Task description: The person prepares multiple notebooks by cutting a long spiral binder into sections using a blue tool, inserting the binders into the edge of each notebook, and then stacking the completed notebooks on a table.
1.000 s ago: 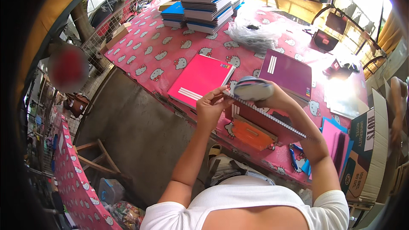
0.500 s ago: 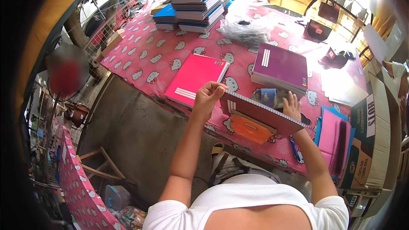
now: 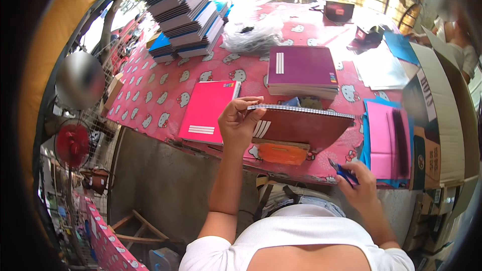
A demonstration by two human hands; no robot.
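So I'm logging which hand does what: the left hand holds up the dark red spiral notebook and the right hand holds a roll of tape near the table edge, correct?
Not quite. In the head view the right hand holds a blue pen, not a roll of tape, near the table edge. The rest stands: the left hand holds up the dark red spiral notebook.

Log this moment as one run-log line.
left hand: grips dark red spiral notebook by its left corner, raised over table | right hand: holds blue pen at table edge | pink notebook: flat on table

two hands (image 3: 240, 120), one blue pen (image 3: 343, 171), one tall notebook stack (image 3: 183, 12).
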